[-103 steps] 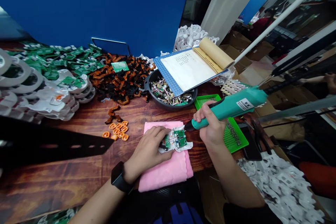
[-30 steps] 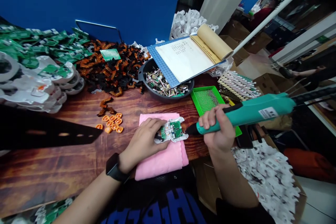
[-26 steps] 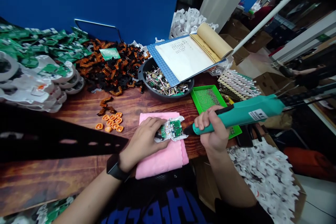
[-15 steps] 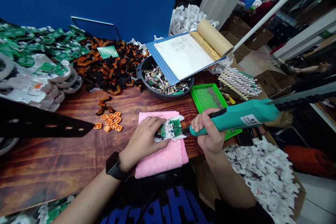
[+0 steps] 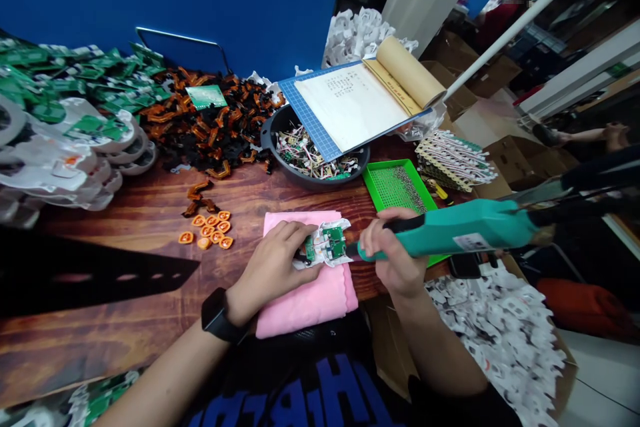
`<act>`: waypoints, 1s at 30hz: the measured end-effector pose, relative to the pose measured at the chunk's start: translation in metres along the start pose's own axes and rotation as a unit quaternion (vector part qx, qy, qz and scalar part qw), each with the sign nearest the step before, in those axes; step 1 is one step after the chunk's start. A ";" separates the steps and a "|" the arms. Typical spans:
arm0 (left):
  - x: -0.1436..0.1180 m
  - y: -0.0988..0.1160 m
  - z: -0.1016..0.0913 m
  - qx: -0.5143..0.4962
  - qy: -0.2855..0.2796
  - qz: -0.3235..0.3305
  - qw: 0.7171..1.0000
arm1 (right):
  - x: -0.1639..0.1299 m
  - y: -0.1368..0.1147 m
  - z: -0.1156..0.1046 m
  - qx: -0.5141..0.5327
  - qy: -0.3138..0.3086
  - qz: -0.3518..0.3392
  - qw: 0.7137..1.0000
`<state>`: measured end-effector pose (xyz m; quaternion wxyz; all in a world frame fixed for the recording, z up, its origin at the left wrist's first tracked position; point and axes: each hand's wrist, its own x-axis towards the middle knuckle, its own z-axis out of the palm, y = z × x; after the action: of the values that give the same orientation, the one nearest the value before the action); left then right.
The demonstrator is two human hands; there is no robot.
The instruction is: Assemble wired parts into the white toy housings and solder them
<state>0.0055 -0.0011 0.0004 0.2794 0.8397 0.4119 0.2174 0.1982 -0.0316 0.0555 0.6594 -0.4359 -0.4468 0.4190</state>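
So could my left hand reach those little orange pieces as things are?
Probably yes: the orange pieces lie uncovered on the table near your left hand, with nothing visible between. It would likely have to let go of the white casing first.

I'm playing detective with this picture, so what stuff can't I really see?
Head view: left end of the small white plastic housing with green circuit boards, partly covered by the left hand.
Head view: dark tip of the long teal power tool, too small to tell whether it touches the housing.
Head view: part of the green perforated plastic tray, behind the right hand and tool.
Head view: writing on the flat white paper, too small to read.
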 end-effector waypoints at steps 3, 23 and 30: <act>0.000 -0.001 0.000 -0.008 0.001 0.003 1.000 | 0.033 -0.017 -0.015 0.037 0.068 -0.064 0.995; 0.001 -0.004 0.000 0.008 0.013 0.007 1.000 | 0.133 0.024 -0.101 -0.070 0.278 -0.161 0.944; 0.001 -0.004 0.000 -0.001 0.017 0.008 1.000 | 0.131 0.024 -0.100 -0.074 0.278 -0.164 0.943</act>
<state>0.0032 0.0017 -0.0022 0.2715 0.8388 0.4095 0.2346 0.3227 0.0779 0.0396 0.7828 -0.5034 -0.3410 0.1325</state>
